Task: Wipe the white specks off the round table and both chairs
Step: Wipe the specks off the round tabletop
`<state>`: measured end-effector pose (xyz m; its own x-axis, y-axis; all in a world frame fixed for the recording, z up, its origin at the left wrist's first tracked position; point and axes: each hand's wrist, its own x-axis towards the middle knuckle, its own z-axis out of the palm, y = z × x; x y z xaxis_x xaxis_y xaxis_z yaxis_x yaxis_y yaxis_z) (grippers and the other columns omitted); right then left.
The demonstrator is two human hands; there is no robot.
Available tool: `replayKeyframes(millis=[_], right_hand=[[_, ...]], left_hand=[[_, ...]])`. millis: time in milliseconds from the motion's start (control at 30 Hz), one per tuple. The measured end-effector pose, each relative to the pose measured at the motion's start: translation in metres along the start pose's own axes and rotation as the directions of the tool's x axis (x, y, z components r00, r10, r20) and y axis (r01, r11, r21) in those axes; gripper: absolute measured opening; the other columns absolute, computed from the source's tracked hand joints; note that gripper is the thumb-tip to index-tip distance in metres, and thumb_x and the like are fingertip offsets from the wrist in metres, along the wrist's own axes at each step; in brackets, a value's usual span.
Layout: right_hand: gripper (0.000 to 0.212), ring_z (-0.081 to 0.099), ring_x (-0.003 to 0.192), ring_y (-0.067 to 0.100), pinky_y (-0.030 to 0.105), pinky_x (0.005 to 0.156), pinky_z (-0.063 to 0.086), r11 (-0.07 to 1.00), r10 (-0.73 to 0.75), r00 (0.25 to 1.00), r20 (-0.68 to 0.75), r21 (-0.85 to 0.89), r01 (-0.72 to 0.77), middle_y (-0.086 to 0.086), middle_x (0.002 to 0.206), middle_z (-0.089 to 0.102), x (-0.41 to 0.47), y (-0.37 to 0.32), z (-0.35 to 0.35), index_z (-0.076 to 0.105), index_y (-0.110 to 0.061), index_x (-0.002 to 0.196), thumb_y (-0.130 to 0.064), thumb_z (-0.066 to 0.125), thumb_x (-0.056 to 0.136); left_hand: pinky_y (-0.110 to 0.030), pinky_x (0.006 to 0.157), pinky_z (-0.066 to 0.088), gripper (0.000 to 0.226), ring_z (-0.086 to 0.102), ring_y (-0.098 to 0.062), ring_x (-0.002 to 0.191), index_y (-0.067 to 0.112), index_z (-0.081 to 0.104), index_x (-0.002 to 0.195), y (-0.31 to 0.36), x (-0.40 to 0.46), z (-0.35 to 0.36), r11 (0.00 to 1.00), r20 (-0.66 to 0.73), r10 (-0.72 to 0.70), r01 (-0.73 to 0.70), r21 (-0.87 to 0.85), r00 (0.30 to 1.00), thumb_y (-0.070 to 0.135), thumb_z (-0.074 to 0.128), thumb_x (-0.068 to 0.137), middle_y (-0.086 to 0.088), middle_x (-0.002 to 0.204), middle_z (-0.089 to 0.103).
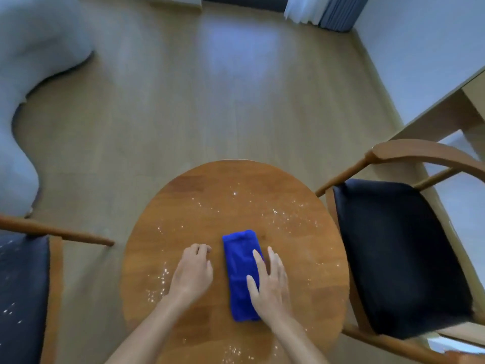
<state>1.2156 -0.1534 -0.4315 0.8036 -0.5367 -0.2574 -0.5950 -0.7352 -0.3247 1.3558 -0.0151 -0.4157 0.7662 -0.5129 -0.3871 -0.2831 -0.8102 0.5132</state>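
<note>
Both forearms reach in over the near edge of the round table [162,206]. Right hand [267,281] lies flat, fingers straight, pressing the right side of the folded blue cloth [242,274]. Left hand [193,271] rests just left of the cloth, fingers loosely curled on bare wood, holding nothing. White specks [275,212] are scattered beyond the fingertips, more beside the left wrist and close under both arms. Far out left, the left chair [21,285] shows specks on its dark seat; out right, the right chair [393,253] looks clean from here, though blur may hide some. The risk, I'd say: a flat-palmed sweep could push specks off the rim onto either seat or the floor, and forearms dragging through the near patch would smear it.
</note>
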Motion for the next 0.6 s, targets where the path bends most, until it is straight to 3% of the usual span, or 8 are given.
replayKeyframes(millis=[100, 200, 267, 467, 600], right_hand=[[0.06, 0.027, 0.143, 0.037, 0.051, 0.113, 0.029, 0.985, -0.136, 0.99, -0.043, -0.108, 0.131, 0.02, 0.156, 0.028, 0.007, -0.012, 0.032, 0.042, -0.026, 0.145, -0.046, 0.046, 0.089], [0.066, 0.026, 0.144, 0.041, 0.054, 0.113, 0.025, 0.978, -0.143, 0.986, -0.089, -0.168, 0.126, 0.022, 0.155, 0.029, 0.007, -0.025, 0.053, 0.045, -0.025, 0.145, -0.054, 0.051, 0.087], [0.063, 0.027, 0.143, 0.041, 0.056, 0.111, 0.028, 0.965, -0.188, 0.975, -0.117, -0.207, 0.161, 0.021, 0.155, 0.03, 0.009, -0.024, 0.058, 0.045, -0.027, 0.145, -0.053, 0.052, 0.088], [0.057, 0.021, 0.146, 0.038, 0.055, 0.112, 0.03, 0.901, -0.405, 0.898, -0.17, -0.243, 0.361, 0.016, 0.159, 0.024, 0.068, 0.006, 0.045, 0.042, -0.03, 0.146, -0.041, 0.053, 0.092], [0.054, 0.03, 0.142, 0.041, 0.055, 0.106, 0.036, 0.936, -0.297, 0.923, -0.245, -0.264, 0.231, 0.018, 0.157, 0.028, 0.141, 0.044, 0.013, 0.045, -0.028, 0.145, -0.039, 0.049, 0.092]], left_hand=[[-0.039, 0.092, 0.052, 0.041, 0.056, -0.033, 0.115, 0.001, 0.061, 0.11, -0.02, 0.008, 0.03, 0.971, -0.096, 0.221, -0.209, 0.118, 0.97, -0.011, 0.062, 0.071, -0.013, 0.117, 0.056], [-0.039, 0.107, 0.038, 0.043, 0.047, -0.038, 0.125, -0.005, 0.057, 0.112, -0.032, 0.016, 0.049, 0.929, -0.211, 0.344, -0.299, 0.219, 0.915, -0.01, 0.042, 0.072, -0.021, 0.125, 0.052], [-0.039, 0.115, 0.022, 0.051, 0.039, -0.038, 0.131, -0.007, 0.052, 0.12, -0.033, 0.019, 0.057, 0.912, -0.208, 0.372, -0.314, 0.265, 0.905, -0.002, 0.03, 0.075, -0.023, 0.132, 0.048], [-0.054, 0.11, 0.031, 0.055, 0.026, -0.041, 0.141, -0.011, 0.046, 0.132, -0.03, 0.024, 0.075, 0.89, -0.123, 0.37, -0.313, 0.331, 0.921, 0.001, 0.027, 0.083, -0.027, 0.144, 0.038], [-0.056, 0.111, 0.028, 0.051, 0.029, -0.04, 0.139, -0.006, 0.048, 0.131, -0.014, 0.03, 0.073, 0.896, -0.173, 0.38, -0.314, 0.315, 0.909, 0.016, 0.033, 0.088, -0.024, 0.145, 0.036]])
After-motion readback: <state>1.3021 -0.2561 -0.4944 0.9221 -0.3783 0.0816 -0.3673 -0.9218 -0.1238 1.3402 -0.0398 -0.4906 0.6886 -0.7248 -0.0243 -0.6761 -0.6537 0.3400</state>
